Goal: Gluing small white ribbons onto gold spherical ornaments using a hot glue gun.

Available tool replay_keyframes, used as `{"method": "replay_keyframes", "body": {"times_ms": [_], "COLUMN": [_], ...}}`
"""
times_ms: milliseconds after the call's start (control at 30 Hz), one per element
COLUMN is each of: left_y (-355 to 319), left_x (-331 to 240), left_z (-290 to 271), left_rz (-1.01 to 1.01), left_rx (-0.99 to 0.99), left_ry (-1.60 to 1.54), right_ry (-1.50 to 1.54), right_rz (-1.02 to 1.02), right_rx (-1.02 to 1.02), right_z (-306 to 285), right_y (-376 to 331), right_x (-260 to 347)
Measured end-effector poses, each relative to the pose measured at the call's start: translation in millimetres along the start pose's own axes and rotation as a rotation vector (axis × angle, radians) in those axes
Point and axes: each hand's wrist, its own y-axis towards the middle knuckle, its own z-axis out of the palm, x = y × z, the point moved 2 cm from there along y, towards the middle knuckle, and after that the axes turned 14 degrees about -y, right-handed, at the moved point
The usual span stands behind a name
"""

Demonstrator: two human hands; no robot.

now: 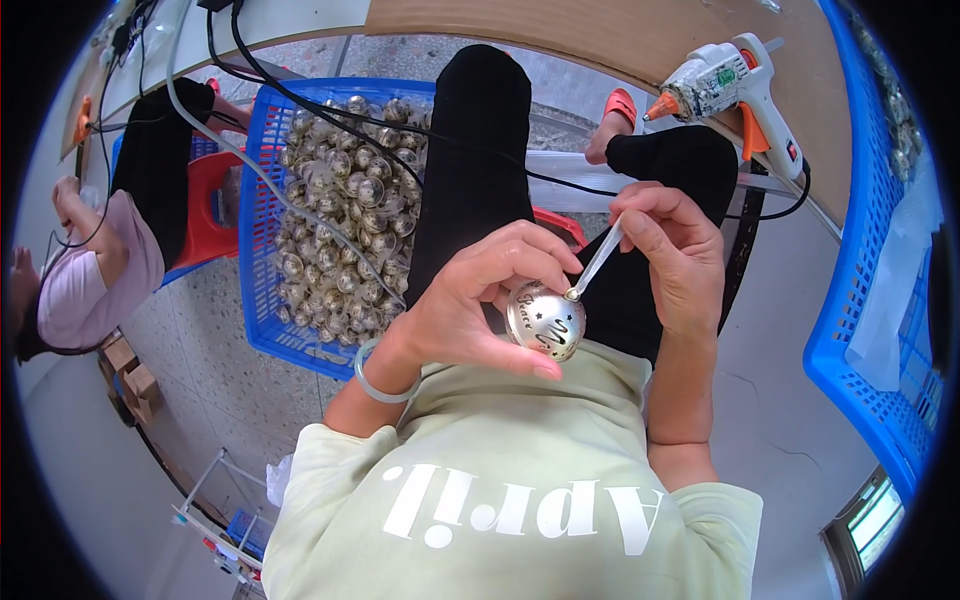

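Above my lap, my left hand [495, 285] is closed round a shiny silver-gold ball ornament [546, 322] with dark printed lettering and small stars. A narrow white ribbon [601, 255] rises from the small cap at the ball's top. My right hand [672, 250] pinches the ribbon's upper end between thumb and fingers, so it is drawn fairly straight between the two hands. My left fingers and palm hide the ball's left side.
A blue basket [252, 220] full of similar ornaments in clear wrapping stands left of my legs. On the table [530, 22] lies a glue gun [735, 88] with an orange nozzle. Cables [300, 118] cross the basket. Another blue basket [840, 300] is at right; a person [110, 250] sits at left.
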Motion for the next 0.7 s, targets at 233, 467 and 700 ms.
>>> {"method": "replay_keyframes", "body": {"times_ms": [233, 467, 700], "left_y": [8.7, 30.1, 36.8], "left_x": [-10.4, -21.6, -28.1], "left_z": [7.6, 15.2, 1.0], "left_rz": [0.148, 0.266, 0.273], "left_rx": [-0.025, 0.082, -0.037], "left_ry": [0.246, 0.376, 0.413], "right_ry": [0.045, 0.195, -0.461], "right_rz": [0.152, 0.236, -0.203], "right_rx": [0.091, 0.220, -0.252], "right_z": [6.1, 10.9, 5.1], "right_y": [7.4, 24.5, 9.9], "right_x": [-3.9, 2.9, 39.6]}}
